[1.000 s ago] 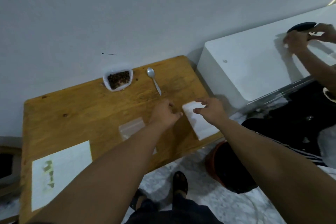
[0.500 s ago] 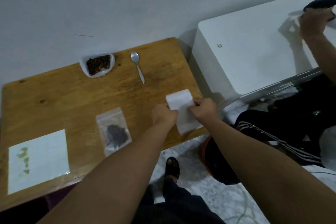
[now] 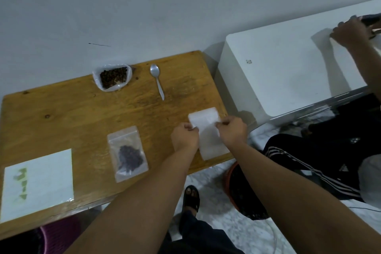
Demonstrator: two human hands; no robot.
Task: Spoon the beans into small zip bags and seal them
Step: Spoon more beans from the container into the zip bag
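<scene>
1. One filled zip bag (image 3: 128,153) lay flat near the front edge of the wooden table (image 3: 61,113), about midway along it, with a dark heap of beans inside. Its strip looked closed, though the picture was too soft to be sure of the seal.
2. The open bag of beans (image 3: 112,77) stood by the back edge, against the wall, and was by no means empty, so plenty remained to portion out.
3. The spoon (image 3: 157,80) lay untouched just right of that bag, bowl toward the wall and handle pointing to the front edge; no scooping was under way.
4. At the front right corner lay a white stack of empty zip bags (image 3: 208,130), its lower end reaching the front edge.
5. The left hand (image 3: 185,136) pinched the stack's left side with narrowed fingers, and the right hand (image 3: 233,130) pinched its right side likewise; both appeared to be peeling off or opening a fresh bag.
6. In my judgement the task stood early: one bag done, a second only being readied, with spooning and sealing for it ahead.
7. A white sheet (image 3: 37,184) sat at the front left corner, apart from the work.
</scene>
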